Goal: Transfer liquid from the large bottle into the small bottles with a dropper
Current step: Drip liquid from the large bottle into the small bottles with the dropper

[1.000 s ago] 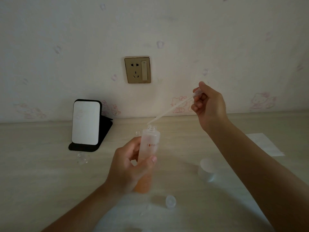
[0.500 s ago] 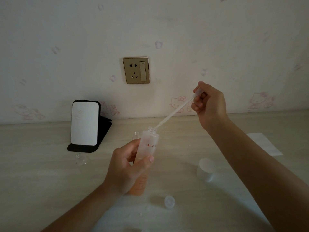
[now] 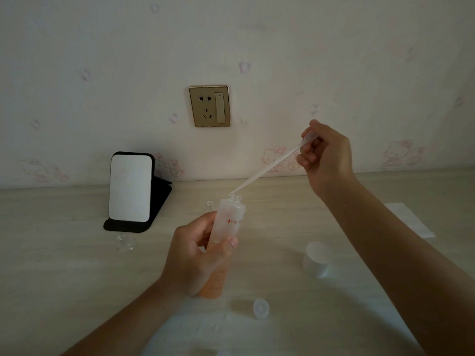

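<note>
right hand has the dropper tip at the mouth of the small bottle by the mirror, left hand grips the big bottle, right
Not quite. The head view shows the tip of the dropper at the mouth of the big bottle, not the small bottle by the mirror. The right hand does hold the dropper and the left hand grips the big bottle.

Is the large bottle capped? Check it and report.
No: the large bottle has an open neck, with the dropper tip at its mouth.
</note>
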